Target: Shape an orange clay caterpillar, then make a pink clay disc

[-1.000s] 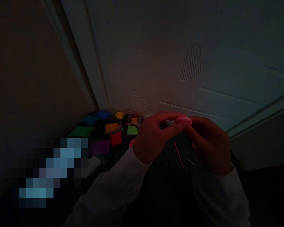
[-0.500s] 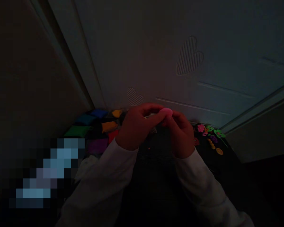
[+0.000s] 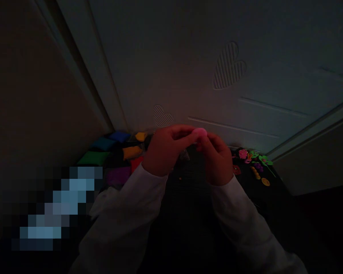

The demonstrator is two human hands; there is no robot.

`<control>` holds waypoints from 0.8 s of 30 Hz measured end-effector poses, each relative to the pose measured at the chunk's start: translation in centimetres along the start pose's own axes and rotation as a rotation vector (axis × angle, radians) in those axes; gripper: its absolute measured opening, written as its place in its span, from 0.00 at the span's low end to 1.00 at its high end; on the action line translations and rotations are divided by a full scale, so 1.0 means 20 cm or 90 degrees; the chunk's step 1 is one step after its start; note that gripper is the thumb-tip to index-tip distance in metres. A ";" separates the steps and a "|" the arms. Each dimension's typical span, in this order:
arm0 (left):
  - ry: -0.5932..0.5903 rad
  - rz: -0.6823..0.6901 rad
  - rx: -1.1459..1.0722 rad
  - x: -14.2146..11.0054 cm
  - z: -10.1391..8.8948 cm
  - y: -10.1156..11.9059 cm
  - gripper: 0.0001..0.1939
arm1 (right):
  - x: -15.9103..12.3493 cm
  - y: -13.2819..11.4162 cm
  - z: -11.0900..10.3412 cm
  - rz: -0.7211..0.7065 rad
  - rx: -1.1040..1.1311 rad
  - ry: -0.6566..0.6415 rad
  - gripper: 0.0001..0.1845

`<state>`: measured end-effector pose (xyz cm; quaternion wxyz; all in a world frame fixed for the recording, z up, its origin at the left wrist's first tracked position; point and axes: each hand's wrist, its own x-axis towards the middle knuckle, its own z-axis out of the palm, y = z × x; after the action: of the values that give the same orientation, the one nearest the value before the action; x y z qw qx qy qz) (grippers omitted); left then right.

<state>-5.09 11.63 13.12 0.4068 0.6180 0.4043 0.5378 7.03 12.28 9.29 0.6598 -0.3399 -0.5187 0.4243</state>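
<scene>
A small pink lump of modelling clay (image 3: 199, 132) is pinched between the fingertips of both hands, above the dark tabletop (image 3: 185, 213). My left hand (image 3: 168, 150) closes on its left side with thumb and forefinger. From the right, the thumb and fingers of my right hand (image 3: 219, 160) press against it. The clay looks rounded and smooth on top; its underside is hidden by the fingers. A tiny orange bit (image 3: 180, 178) lies on the table below the hands.
At left lie several clay packs, among them a green pack (image 3: 93, 158), a blue pack (image 3: 119, 136) and a purple pack (image 3: 118, 176). Small shaped pieces, including a pink flower (image 3: 243, 153) and a yellow disc (image 3: 265, 182), sit at right. A pale panel with hearts (image 3: 230, 66) rises behind.
The pink clay and both hands have shifted very slightly left, with the right hand's fingers a little rearranged around it. Both hands keep their grip.
</scene>
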 end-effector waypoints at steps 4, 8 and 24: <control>0.026 0.012 -0.015 -0.01 0.03 0.00 0.13 | 0.00 0.00 -0.01 -0.016 -0.024 0.007 0.10; 0.042 0.041 0.007 -0.01 0.05 0.00 0.12 | 0.00 -0.02 0.00 -0.030 -0.041 0.026 0.11; -0.013 0.014 -0.054 0.00 0.03 -0.02 0.14 | 0.01 -0.03 -0.02 -0.061 -0.019 -0.028 0.14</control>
<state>-4.49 11.74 12.71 0.4307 0.6103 0.3702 0.5522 7.45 12.15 9.78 0.6627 -0.3148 -0.5552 0.3917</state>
